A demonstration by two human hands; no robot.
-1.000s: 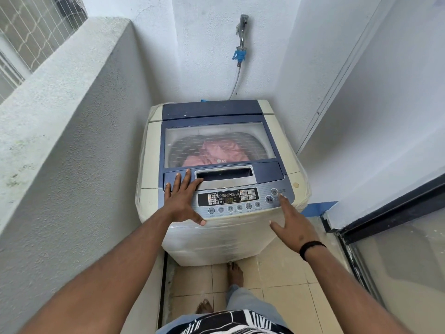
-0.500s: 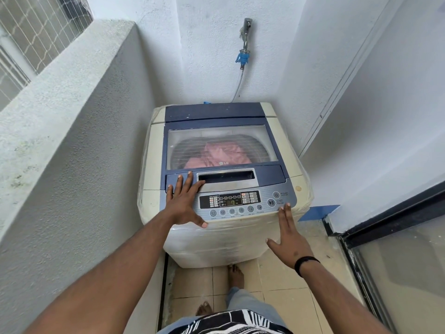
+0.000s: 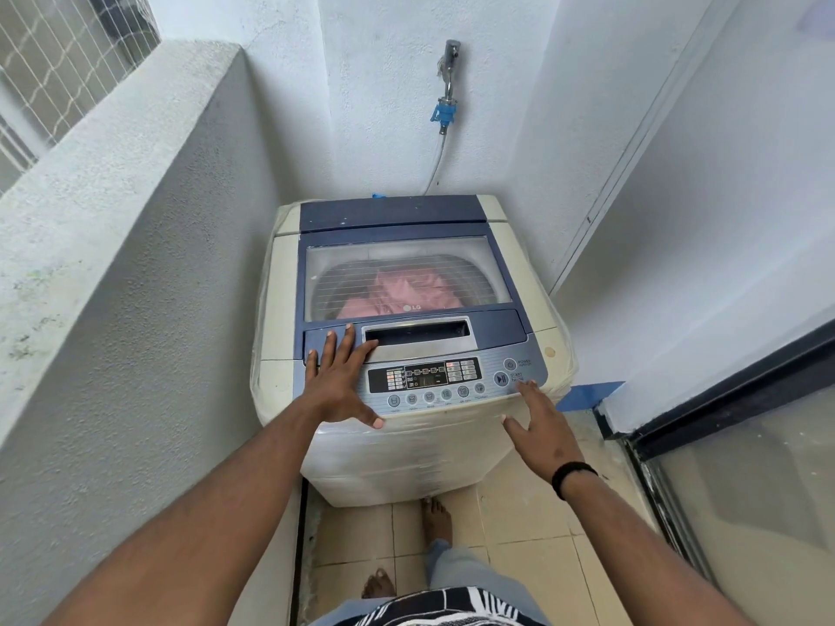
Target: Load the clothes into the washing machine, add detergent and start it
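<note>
A cream and blue top-loading washing machine (image 3: 510, 449) stands in the corner with its lid (image 3: 406, 228) down. Through the clear window a pink garment (image 3: 409, 291) shows in the drum. The control panel (image 3: 429, 379) at the front is lit. My left hand (image 3: 336, 381) lies flat with spread fingers on the panel's left side and the lid's front edge. My right hand (image 3: 540, 426) is open at the front right corner, its fingertips at the panel's edge just below the start/pause button (image 3: 500, 379).
A thick concrete parapet (image 3: 113, 210) runs along the left, with wire mesh (image 3: 58, 61) above it. A tap with a blue connector (image 3: 445, 112) and hose sits on the back wall. A glass sliding door (image 3: 745, 481) is on the right. My bare feet (image 3: 436, 519) stand on tiled floor.
My right hand dropped back from the panel's right side to the front edge, then rose a little toward the start/pause button. My left hand stayed flat in place.
</note>
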